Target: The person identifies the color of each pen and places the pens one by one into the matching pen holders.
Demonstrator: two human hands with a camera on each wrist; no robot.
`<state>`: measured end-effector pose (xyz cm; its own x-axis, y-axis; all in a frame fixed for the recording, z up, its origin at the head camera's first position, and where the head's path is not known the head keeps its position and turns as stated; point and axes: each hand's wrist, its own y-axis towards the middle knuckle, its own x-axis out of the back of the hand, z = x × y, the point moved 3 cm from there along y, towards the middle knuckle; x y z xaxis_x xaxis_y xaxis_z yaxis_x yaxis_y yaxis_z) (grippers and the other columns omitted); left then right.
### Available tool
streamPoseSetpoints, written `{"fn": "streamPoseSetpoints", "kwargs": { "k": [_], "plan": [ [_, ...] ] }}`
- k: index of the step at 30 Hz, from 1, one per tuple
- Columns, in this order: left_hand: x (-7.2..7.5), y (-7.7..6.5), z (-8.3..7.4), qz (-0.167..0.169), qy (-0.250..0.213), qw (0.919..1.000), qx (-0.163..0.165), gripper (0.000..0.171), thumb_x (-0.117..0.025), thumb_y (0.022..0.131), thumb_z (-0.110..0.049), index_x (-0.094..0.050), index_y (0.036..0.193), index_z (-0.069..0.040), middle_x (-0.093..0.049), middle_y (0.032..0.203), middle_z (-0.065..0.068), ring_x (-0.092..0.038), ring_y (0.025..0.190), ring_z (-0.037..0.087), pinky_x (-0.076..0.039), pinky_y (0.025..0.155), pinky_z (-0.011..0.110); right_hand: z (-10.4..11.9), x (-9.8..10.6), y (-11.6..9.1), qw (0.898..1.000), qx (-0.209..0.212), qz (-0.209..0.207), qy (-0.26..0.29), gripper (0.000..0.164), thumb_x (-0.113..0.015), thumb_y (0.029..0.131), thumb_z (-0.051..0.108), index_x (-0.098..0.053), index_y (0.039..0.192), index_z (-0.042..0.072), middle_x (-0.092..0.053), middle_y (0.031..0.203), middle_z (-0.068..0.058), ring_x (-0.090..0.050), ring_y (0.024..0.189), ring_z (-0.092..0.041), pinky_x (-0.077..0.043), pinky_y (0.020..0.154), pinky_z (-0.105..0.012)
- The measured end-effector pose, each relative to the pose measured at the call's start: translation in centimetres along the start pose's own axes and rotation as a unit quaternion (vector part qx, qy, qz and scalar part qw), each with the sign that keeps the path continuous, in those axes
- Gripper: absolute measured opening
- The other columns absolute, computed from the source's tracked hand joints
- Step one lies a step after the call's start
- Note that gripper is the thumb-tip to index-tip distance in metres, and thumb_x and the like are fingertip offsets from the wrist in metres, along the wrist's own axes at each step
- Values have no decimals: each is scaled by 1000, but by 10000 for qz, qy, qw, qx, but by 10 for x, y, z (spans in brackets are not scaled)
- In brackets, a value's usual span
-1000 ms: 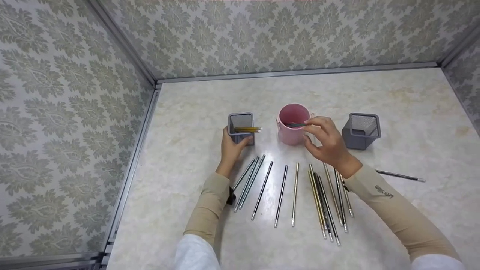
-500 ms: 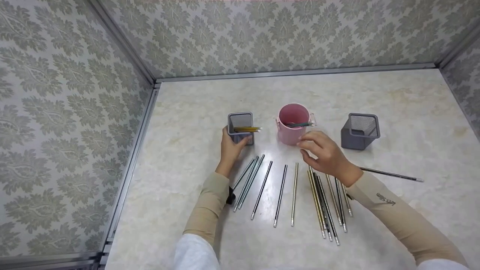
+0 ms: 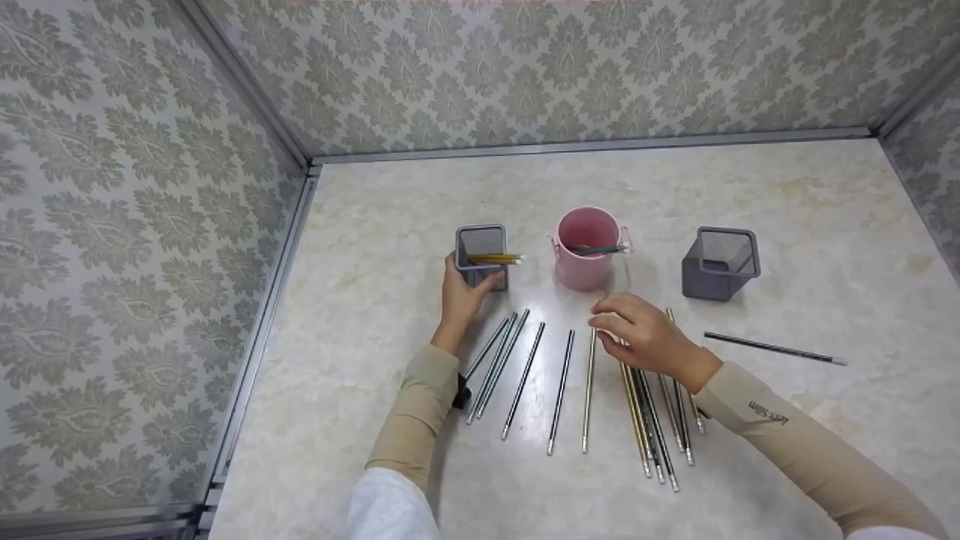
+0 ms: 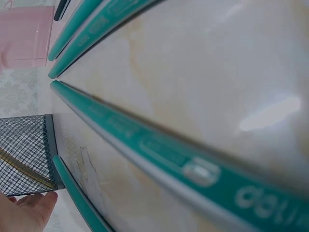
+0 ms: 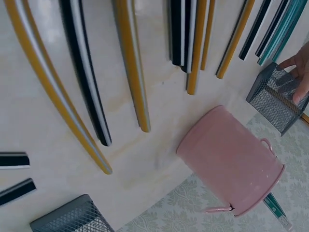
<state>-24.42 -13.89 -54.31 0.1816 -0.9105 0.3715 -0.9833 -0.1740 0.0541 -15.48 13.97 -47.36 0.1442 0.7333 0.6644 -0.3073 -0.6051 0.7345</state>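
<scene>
My left hand (image 3: 465, 296) grips the left grey mesh pencil holder (image 3: 480, 246) low on its body, thumb in front. Yellow pencils (image 3: 491, 259) lean in that holder with their white ends over its rim; in the left wrist view one yellow pencil (image 4: 24, 166) shows through the mesh. Fingers loosely bent, my right hand (image 3: 649, 337) hovers over the pencil row, its fingertips right at the upper end of a single yellow pencil (image 3: 589, 397). Behind it stands a pink bucket (image 3: 583, 274) with teal pencils (image 3: 600, 249) resting against its rim.
A second mesh holder (image 3: 712, 277) stands at the right, near a lone black pencil (image 3: 776, 348). Teal pencils (image 3: 499, 367) lie by the left forearm, black pencils (image 3: 561, 394) in the middle. A yellow and black bunch (image 3: 646, 427) lies partly under the right hand.
My right hand has let go of a teal pencil, which now leans in the pink bucket, and has come down toward the pencil row. The left hand keeps its hold on the mesh holder.
</scene>
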Motion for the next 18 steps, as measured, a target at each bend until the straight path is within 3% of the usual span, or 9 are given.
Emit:
{"fn": "streamPoseSetpoints", "kwargs": {
  "k": [6,12,18],
  "plan": [
    [0,0,0,81,90,9999,72,81,-78,79,-26,-32,141,-2,-45,141,16,-39,135,27,-25,116,37,3,-10,-13,9997,136,182,53,15,-53,91,10,-66,92,2,-62,95,-13,-60,88,-27,-50,79,-36],
    [3,0,2,51,218,9997,94,81,-78,79,-27,-32,140,-1,-45,142,18,-38,136,29,-26,116,38,7,-19,-22,9982,223,472,292,15,-62,78,1,-64,93,3,-62,96,-12,-60,88,-26,-51,79,-36],
    [2,1,2,81,51,9999,96,80,-78,79,-25,-33,140,-3,-47,140,16,-39,135,26,-27,115,36,14,-29,-34,9948,460,752,513,14,-53,84,2,-64,91,3,-62,93,-10,-60,85,-23,-53,77,-34]
  ]
}}
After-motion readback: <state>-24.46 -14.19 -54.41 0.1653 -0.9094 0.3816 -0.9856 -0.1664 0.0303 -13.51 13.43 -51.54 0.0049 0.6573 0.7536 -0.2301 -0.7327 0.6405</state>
